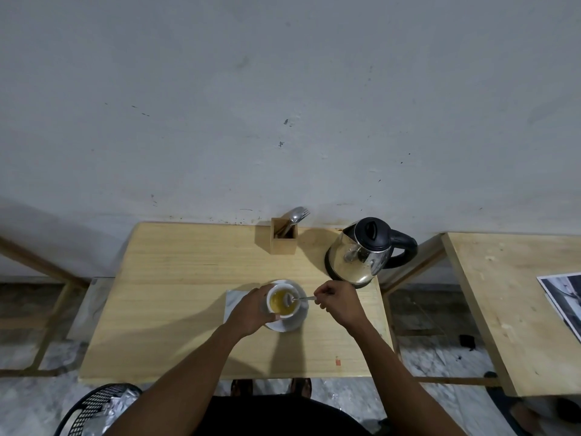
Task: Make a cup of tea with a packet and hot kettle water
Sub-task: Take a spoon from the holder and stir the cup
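Observation:
A white cup (pixel 282 313) of yellow tea stands on a white saucer (pixel 298 322) in the middle of the wooden table (pixel 176 278). My left hand (pixel 250 311) wraps around the cup's left side. My right hand (pixel 336 302) pinches the handle of a metal spoon (pixel 300 299), whose bowl sits in the tea. A steel kettle (pixel 361 258) with a black lid and handle stands at the back right of the table, apart from my hands. No tea packet is visible.
A wooden holder (pixel 284 239) with cutlery stands at the table's back edge by the wall. A grey mat (pixel 234 305) lies under the saucer. A second table (pixel 515 309) with a printed sheet (pixel 562 297) is to the right. A black basket (pixel 97 407) sits on the floor, lower left.

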